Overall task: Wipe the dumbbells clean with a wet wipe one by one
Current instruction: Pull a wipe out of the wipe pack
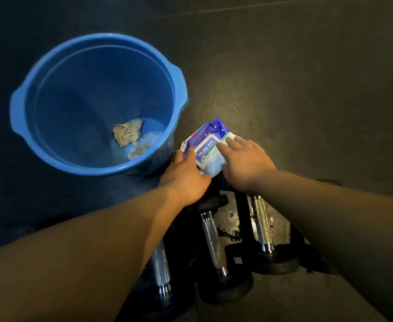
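Nearest me, three black-ended dumbbells with ridged chrome handles [210, 238] lie side by side on the dark floor, long axes running away from me. I judge them heavy and rigid, best gripped mid-handle. Just beyond, the soft purple-and-white wet wipe pack [206, 145] rests at their far ends; light and crinkly, I'd expect. My left hand [185, 175] holds its near-left edge; my right hand [243, 159] lies on top, fingers extended. Farther left sits a blue plastic bucket [18, 101] holding crumpled used wipes [128, 133].

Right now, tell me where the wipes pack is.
The wipes pack lies centre frame on the floor, right of the blue bucket, beyond the dumbbells, under both hands.
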A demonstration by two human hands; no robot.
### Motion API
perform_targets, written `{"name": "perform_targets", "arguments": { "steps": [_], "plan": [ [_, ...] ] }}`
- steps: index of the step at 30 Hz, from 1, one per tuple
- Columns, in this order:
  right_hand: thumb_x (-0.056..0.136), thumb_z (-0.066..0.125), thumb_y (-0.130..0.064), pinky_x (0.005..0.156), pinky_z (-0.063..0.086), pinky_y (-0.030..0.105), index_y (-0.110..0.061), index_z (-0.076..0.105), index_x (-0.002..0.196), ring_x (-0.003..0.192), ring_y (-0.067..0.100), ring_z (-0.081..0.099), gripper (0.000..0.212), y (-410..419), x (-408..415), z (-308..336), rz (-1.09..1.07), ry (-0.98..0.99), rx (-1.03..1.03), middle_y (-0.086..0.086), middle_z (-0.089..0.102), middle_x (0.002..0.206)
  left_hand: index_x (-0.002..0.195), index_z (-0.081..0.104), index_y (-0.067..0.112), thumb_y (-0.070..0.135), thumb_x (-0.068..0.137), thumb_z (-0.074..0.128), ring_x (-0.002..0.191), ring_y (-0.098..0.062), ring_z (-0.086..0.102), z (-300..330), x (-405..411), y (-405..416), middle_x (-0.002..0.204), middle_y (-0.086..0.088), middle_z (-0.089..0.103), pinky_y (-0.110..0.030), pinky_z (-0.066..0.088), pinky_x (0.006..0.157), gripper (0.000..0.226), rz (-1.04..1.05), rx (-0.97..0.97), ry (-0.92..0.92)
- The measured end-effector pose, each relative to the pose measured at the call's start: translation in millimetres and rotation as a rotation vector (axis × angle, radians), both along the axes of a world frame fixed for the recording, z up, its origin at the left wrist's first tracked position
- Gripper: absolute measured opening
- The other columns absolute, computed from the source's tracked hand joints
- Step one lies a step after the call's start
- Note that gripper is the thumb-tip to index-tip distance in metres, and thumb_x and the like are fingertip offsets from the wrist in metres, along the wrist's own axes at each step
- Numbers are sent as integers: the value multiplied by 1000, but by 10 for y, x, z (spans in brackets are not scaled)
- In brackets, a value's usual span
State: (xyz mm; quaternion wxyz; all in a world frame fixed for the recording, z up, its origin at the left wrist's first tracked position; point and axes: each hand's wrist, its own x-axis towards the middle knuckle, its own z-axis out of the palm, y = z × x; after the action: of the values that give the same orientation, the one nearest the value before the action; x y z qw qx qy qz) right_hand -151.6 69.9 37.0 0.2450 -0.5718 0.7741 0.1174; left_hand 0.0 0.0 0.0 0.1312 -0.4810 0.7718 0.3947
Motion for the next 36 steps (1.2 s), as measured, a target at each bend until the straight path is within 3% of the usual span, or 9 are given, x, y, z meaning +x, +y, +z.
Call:
{"name": "perform_targets", "arguments": {
  "steps": [5,8,12,18,21,23,26,32,36],
  "plan": [
    [99,44,-29,124,14,39,-19,15,160,154,27,9,69,-298,-65,-294,28,-47,45,11,12,167,155,16,31,57,73,45,145,-27,27,-208,-33,-60,162,5,15,-46,33,114,91,-36,79,-30],
    [97,46,-29,123,18,43,-25,8,160,154,28,10,74,-371,-81,-407,14,-59,93,10,5,168,156,13,29,54,82,51,150,-24,15,-286,-17,-108,165,3,8,-45,25,118,87,-84,37,-41],
    [96,49,-36,115,33,48,-32,5,160,147,34,25,78,-309,-69,-512,6,-6,132,9,14,165,157,7,25,48,89,56,152,-21,3,-248,-30,-144,166,2,-1,-40,16,122,87,-170,-28,-69],
    [93,57,-43,96,43,43,-30,28,153,125,35,47,68,-207,-33,-553,-2,146,78,14,39,141,156,13,23,51,82,64,141,-28,27,-237,-126,-151,158,0,26,-43,31,114,94,-226,-137,-37],
    [89,64,-40,95,43,40,-22,47,137,127,31,44,54,-255,-58,-555,99,202,-2,8,43,139,154,16,22,45,83,65,144,-28,22,-279,-197,-174,160,-3,21,-44,29,116,89,-268,-211,-48],
    [87,68,-40,92,45,39,-20,48,134,125,30,48,54,-309,-74,-546,160,184,11,5,49,136,156,10,22,43,83,67,147,-30,17,-331,-236,-221,164,-4,10,-45,27,117,95,-283,-203,-84],
    [89,67,-37,86,47,39,-24,48,137,121,32,50,52,-372,-73,-544,189,171,42,4,53,132,155,12,19,49,79,71,145,-30,20,-418,-251,-263,160,-2,18,-47,31,115,101,-299,-204,-101],
    [84,62,-40,81,45,33,-31,64,122,108,30,59,39,-433,-175,-502,159,56,23,3,67,115,149,25,18,51,78,74,136,-29,28,-487,-241,-232,149,0,32,-45,37,109,92,-290,-260,-91],
    [87,64,-40,79,46,29,-32,75,111,104,25,63,28,-497,-282,-367,-115,-185,4,1,71,106,136,38,19,44,78,77,130,-28,35,-490,-250,-201,141,0,42,-42,41,103,74,-223,-305,-53]
  ]
}}
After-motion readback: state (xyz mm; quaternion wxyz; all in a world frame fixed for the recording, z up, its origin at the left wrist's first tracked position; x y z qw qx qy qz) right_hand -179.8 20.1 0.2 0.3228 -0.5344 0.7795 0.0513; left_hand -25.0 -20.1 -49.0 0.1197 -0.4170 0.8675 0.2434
